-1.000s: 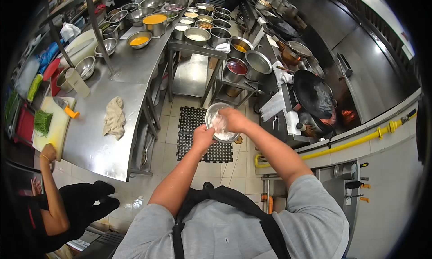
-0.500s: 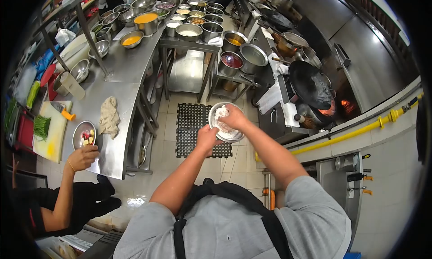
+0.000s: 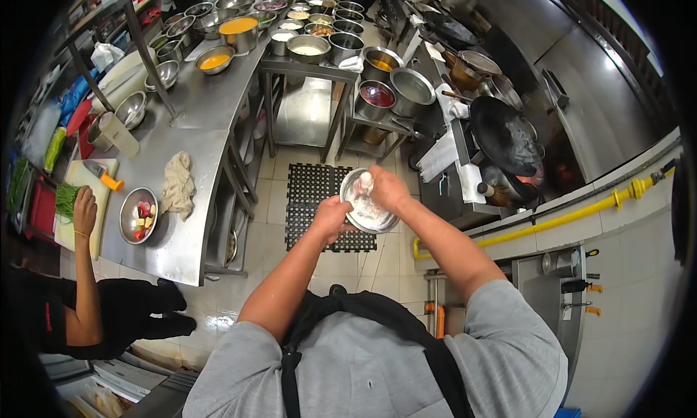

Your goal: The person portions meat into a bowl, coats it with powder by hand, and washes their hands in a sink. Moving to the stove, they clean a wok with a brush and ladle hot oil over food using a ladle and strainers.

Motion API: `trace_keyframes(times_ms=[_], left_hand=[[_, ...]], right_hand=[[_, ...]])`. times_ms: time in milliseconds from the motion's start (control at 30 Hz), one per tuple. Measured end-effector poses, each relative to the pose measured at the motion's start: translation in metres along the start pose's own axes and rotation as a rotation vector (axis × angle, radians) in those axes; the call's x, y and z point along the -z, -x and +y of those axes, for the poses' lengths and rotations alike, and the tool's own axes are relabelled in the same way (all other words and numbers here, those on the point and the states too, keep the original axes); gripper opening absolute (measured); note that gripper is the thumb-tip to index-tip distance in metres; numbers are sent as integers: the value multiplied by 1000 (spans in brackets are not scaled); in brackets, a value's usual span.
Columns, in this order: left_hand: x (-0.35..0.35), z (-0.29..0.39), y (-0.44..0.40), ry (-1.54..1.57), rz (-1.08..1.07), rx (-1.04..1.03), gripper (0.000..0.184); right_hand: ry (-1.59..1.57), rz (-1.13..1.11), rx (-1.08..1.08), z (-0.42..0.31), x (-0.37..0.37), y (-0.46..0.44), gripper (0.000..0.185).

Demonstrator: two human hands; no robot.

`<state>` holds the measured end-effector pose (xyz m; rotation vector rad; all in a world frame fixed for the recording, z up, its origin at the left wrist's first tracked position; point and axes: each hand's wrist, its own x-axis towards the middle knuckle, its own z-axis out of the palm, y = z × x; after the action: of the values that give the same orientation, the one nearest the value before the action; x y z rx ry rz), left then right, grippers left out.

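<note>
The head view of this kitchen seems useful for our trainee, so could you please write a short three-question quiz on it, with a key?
1. Multiple choice: The person's left hand holds:
A) a wok
B) the metal bowl with white powder in it
C) a plastic bottle

2. True or false: The cloth lies on the steel counter, off the cutting board.

3. Fill in the colour: The knife, its blade resting on the cutting board, has a handle that is ____.

Key: 1. B; 2. True; 3. orange
</note>
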<state>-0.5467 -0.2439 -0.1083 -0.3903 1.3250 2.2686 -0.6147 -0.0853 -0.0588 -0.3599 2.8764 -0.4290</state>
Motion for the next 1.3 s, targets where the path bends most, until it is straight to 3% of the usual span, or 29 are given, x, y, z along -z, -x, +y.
trace_keyframes(times_ms=[33,133,233,267,300,367,400,433,500,567,633,667,833,933,1033,1167,1233,1300], left_hand=[[0,1,0,0,-2,0,26],[5,5,-1,19,-16,-12,26],[14,13,-5,-32,-25,-17,27],[16,15,-6,-17,-58,-22,26],[16,19,-5,-2,-93,-27,26],[3,28,0,35,-124,-42,23],[1,29,-1,-22,-97,-50,22],[-1,29,-1,-78,-68,-57,21],[3,23,-3,-90,-21,-46,21],[10,17,-9,-150,20,-21,21],[8,12,-7,-140,16,-24,22],[5,11,-6,-111,-10,-15,22],[9,12,2,13,-63,-9,20],[1,29,6,-14,-113,-52,20],[1,27,10,-95,-108,-64,20],[6,17,10,-44,-14,-24,21],[15,13,7,-39,5,-15,22],[18,11,10,-30,5,-14,23]], right_hand=[[1,1,-1,-1,5,5,48],[-80,-284,250,-14,44,19,83],[87,-389,269,-7,57,8,85],[188,-208,445,-3,52,16,75],[189,-203,441,-4,39,21,75],[22,19,425,-6,8,20,55],[-56,-20,468,-12,10,18,42],[-56,-21,469,-14,16,14,42],[318,-365,194,-23,35,7,43],[343,-356,106,-19,39,4,42],[166,-133,340,-21,41,8,44],[-7,-131,384,-21,43,16,52],[-8,-209,422,-5,47,15,65],[50,47,631,9,4,21,55],[-97,-51,459,1,-12,23,53],[113,-110,156,0,18,15,57],[14,-17,283,-3,36,21,60],[-198,-265,247,-21,67,31,62]])
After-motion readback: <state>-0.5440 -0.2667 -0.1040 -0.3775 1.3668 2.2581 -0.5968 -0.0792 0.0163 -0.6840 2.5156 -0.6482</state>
